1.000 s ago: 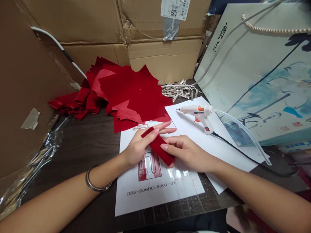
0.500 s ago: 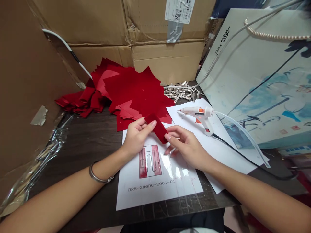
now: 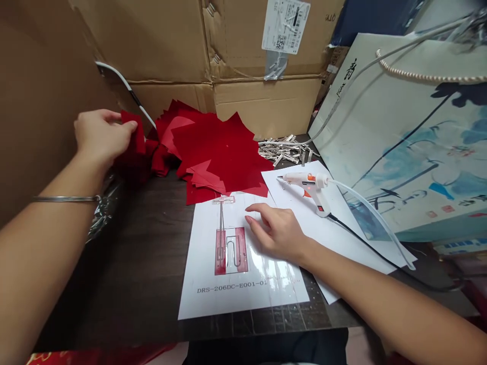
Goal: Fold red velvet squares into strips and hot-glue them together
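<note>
My left hand (image 3: 99,136) is raised at the far left, fingers closed on a folded red fabric strip (image 3: 134,136), just above a heap of similar folded red pieces (image 3: 152,158). My right hand (image 3: 274,230) rests on the white printed sheet (image 3: 236,274), fingers loosely spread and holding nothing. The sheet shows a red diagram (image 3: 230,251) and a printed code. A pile of flat red squares (image 3: 216,149) lies behind the sheet.
A white hot glue gun (image 3: 310,183) lies on a second white paper (image 3: 342,223), its black cord running right. Metal clips (image 3: 283,148) are heaped behind it. Cardboard boxes (image 3: 243,61) wall the back and left; a printed paper bag (image 3: 414,132) stands at right.
My left hand carried the folded red strip from the printed sheet up and left to the heap of folded pieces. My right hand let go of it and settled on the sheet.
</note>
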Demonstrator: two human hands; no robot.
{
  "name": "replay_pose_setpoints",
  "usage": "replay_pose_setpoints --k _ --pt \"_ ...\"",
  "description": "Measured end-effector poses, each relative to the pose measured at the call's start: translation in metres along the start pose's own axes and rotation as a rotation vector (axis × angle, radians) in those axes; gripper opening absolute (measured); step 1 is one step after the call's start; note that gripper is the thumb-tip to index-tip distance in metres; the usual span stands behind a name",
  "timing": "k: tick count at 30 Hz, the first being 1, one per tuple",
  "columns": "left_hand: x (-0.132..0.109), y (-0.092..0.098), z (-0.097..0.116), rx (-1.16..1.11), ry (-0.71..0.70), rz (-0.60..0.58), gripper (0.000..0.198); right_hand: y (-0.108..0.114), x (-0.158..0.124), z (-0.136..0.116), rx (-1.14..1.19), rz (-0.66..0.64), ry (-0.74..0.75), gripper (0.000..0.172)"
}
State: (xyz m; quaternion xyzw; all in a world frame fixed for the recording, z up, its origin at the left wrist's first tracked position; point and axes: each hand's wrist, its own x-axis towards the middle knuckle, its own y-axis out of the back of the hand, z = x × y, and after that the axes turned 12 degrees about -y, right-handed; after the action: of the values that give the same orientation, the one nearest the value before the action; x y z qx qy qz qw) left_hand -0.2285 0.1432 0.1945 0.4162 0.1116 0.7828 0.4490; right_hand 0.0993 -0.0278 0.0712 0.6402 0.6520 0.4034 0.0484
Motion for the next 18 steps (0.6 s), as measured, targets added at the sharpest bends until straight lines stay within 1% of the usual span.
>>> replay_pose_setpoints --k 1,2,3,5,8,10,14,15,18 --pt "0.007 0.003 -0.003 0.168 0.007 0.052 0.023 0.0 0.0 0.0 -0.018 -0.011 0.018 0.018" --pt "0.013 0.005 -0.005 0.276 0.022 0.053 0.026 0.0 0.0 0.0 -0.034 -0.02 0.034 0.019" --pt "0.017 0.005 -0.007 0.354 0.062 0.036 0.029 0.0 0.001 -0.001 -0.049 -0.032 0.047 0.019" --pt "0.022 0.002 -0.008 0.466 0.119 -0.047 0.035 0.001 0.0 -0.001 -0.075 -0.055 0.069 0.02" --pt "0.022 -0.004 -0.011 0.525 0.153 -0.168 0.042 0.001 0.0 -0.001 -0.104 -0.089 0.084 0.022" --pt "0.02 -0.005 -0.012 0.534 0.158 -0.212 0.048 0.002 0.0 -0.001 -0.12 -0.112 0.082 0.023" --pt "0.015 -0.001 -0.013 0.523 0.088 -0.267 0.061 0.004 0.0 -0.001 -0.14 -0.172 0.075 0.025" --pt "0.015 0.001 -0.011 0.519 0.071 -0.281 0.062 0.005 0.0 -0.001 -0.144 -0.185 0.074 0.026" --pt "0.017 0.006 -0.005 0.526 0.069 -0.252 0.058 0.008 0.001 -0.002 -0.153 -0.217 0.07 0.026"
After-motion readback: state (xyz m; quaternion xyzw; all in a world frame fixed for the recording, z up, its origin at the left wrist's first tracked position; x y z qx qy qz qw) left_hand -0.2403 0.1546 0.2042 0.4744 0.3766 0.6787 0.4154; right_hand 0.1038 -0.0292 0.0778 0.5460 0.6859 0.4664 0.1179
